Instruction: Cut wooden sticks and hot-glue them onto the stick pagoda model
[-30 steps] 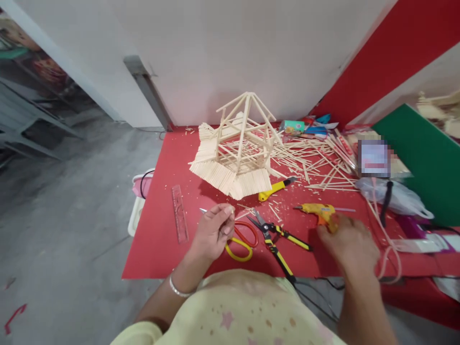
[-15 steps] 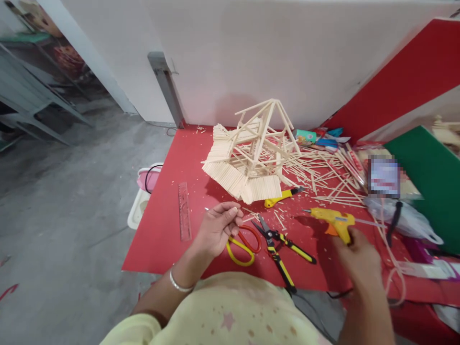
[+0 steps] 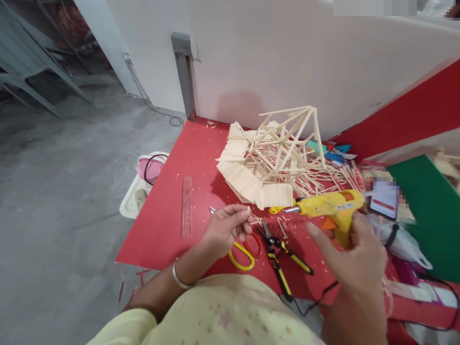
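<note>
Your left hand [image 3: 226,230] pinches a tiny stick [image 3: 248,209], at 7 o'clock from the stick house [image 3: 273,158]. Your right hand [image 3: 354,261] is wrapped around the glue gun [image 3: 330,205], its nose pointing to 9 o'clock. This looks like gluing time: bring the nose gently to the stick's tip.

Looks like a craft workshop: red surface [image 3: 161,230] littered with wooden sticks [image 3: 323,175], glue gun [image 3: 330,206], scissors [image 3: 244,251], cutters [image 3: 276,254]; bare concrete floor [image 3: 53,191].

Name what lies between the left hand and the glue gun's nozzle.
Head view: between the left hand, pinching a small stick, and the glue gun lie stick offcuts and the end of a yellow knife.
</note>
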The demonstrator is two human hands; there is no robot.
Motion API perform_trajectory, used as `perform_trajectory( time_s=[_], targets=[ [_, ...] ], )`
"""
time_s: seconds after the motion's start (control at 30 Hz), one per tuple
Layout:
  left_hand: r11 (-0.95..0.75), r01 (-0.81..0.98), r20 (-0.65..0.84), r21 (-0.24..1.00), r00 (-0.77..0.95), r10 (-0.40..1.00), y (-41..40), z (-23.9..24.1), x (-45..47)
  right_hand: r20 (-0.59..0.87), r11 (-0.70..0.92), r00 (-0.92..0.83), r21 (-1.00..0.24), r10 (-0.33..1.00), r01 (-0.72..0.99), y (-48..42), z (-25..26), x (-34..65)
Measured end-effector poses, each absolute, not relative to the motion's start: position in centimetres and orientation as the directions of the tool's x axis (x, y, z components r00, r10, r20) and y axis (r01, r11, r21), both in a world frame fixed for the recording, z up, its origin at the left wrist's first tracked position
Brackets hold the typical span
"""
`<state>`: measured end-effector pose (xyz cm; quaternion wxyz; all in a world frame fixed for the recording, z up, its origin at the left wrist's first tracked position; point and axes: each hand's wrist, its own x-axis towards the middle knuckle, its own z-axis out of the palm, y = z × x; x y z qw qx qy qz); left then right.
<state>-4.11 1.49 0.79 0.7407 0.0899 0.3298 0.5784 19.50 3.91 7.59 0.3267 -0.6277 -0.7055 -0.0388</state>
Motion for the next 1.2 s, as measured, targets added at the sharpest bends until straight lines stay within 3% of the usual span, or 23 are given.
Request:
perform_trajectory(
  time_s=[0.2,0.4,1.2],
  targets=[
    [0.320,-0.796,-0.363,0.513,0.137,0.922,1.7,0.8,-4.0,0.643,0.310,-0.290,0.086,0.709,0.947,5.4,8.3,17.5],
    [0.341,-0.773,-0.374,0.535,0.145,0.916,1.9,0.6,-3.7,0.641,0.330,-0.409,0.247,0.650,0.911,6.1,8.3,17.1],
    [0.314,-0.788,-0.420,0.530,0.078,0.904,2.0,1.1,-2.8,0.676,0.451,-0.493,0.258,0.548,0.855,6.4,7.8,17.6]
  ],
)
